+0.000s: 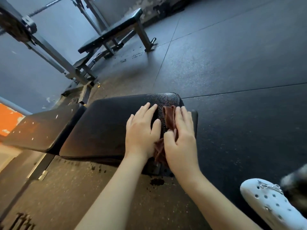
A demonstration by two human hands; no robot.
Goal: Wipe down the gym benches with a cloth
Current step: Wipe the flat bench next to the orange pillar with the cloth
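The brown cloth (169, 117) lies pressed under the right hand (181, 141), grip flat; the left hand (141, 130), also flat, just beside; the bench surface (103, 127) extends leftward.

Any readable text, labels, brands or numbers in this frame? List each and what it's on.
No text reads clearly.
Bottom left, dark letter-like marks: cut off and blurred, unreadable.
No lettering visible on the black padded bench, reddish-brown cloth or white perforated clog.

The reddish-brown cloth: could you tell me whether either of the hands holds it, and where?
Neither grips it. The right hand presses flat on the middle of the reddish-brown cloth; the left hand lies flat on the black padded bench.
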